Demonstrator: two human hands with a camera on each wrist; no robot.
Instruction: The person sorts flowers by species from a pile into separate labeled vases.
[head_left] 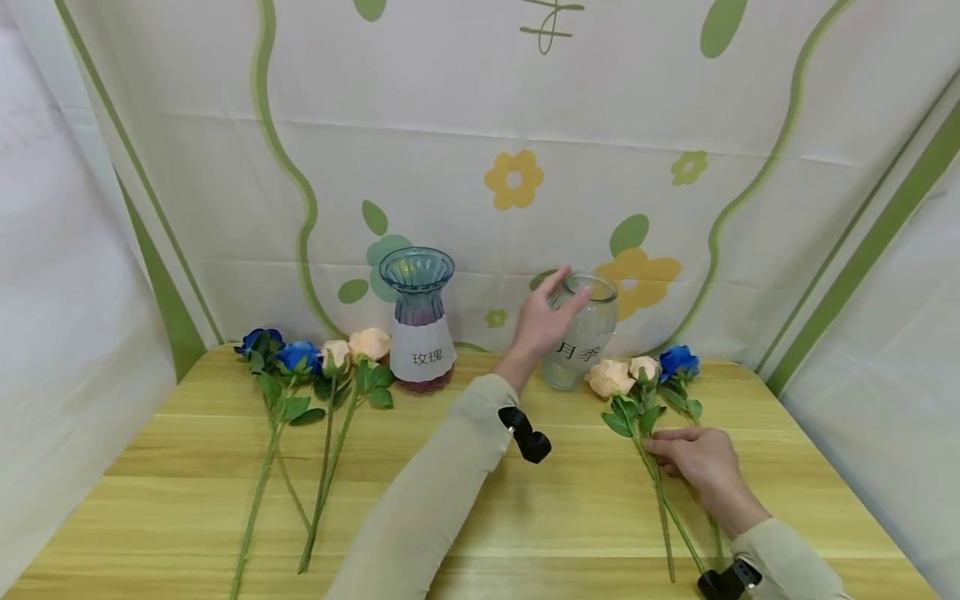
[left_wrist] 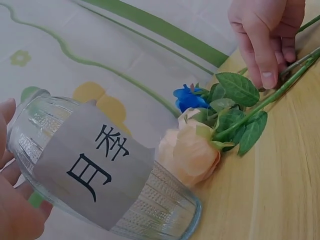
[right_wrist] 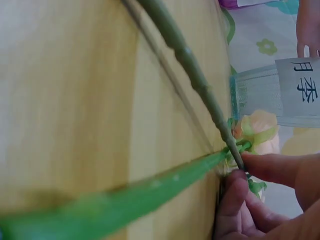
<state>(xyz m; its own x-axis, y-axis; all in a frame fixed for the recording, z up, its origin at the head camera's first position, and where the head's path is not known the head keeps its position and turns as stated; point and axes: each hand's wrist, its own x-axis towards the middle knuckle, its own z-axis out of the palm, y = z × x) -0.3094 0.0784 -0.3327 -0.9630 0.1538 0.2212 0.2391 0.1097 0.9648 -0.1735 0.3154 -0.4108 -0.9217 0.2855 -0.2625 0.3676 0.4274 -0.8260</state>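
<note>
My left hand (head_left: 543,321) holds the upper part of the clear glass vase (left_wrist: 172,212), thumb and fingers spread on either side of its neck. The vase is ribbed, stands upright and bears a paper label with dark characters. To its right lie a large peach rose (head_left: 609,379), a smaller pale peach rose (head_left: 645,367) and a blue rose (head_left: 678,362), all long-stemmed. My right hand (head_left: 701,458) pinches a brownish-green rose stem (right_wrist: 195,75) between thumb and forefinger, close below the leaves. That stem's lower end slants above a bright green stem (right_wrist: 125,200).
A blue-to-purple glass vase (head_left: 416,304) with a white label stands left of my left hand. Blue roses (head_left: 300,357) and peach roses (head_left: 370,343) lie left of it on the wooden table (head_left: 187,492). A printed cloth (head_left: 450,192) hangs behind.
</note>
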